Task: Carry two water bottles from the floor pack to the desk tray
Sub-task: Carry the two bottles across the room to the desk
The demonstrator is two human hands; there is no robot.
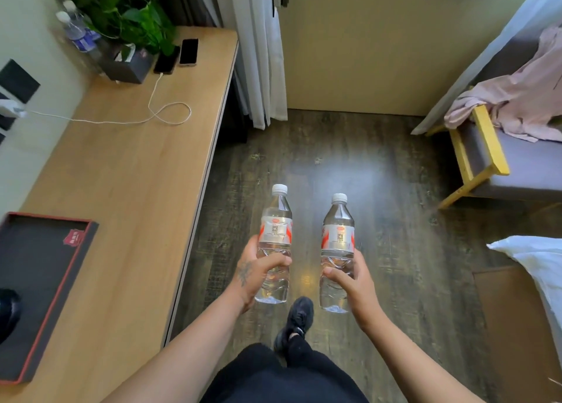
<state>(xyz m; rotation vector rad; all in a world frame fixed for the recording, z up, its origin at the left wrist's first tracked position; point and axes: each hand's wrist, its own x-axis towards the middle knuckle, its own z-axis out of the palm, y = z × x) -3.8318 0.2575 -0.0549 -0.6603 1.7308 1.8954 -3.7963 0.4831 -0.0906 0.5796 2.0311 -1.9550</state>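
Observation:
Two clear water bottles with white caps and silver-red labels stand upright in my hands above the dark wood floor. My left hand (258,270) grips the lower half of the left bottle (276,229). My right hand (349,276) grips the lower half of the right bottle (338,235). The black desk tray (79,250) with a red rim lies on the near left part of the wooden desk (127,174), well to the left of both bottles. The floor pack is not in view.
At the desk's far end are a plant (127,10), two other bottles (77,35), two phones (188,51) and a white cable (164,114). A yellow-framed chair with pink cloth (486,147) stands at right, bedding (538,263) at near right, curtains (261,53) ahead.

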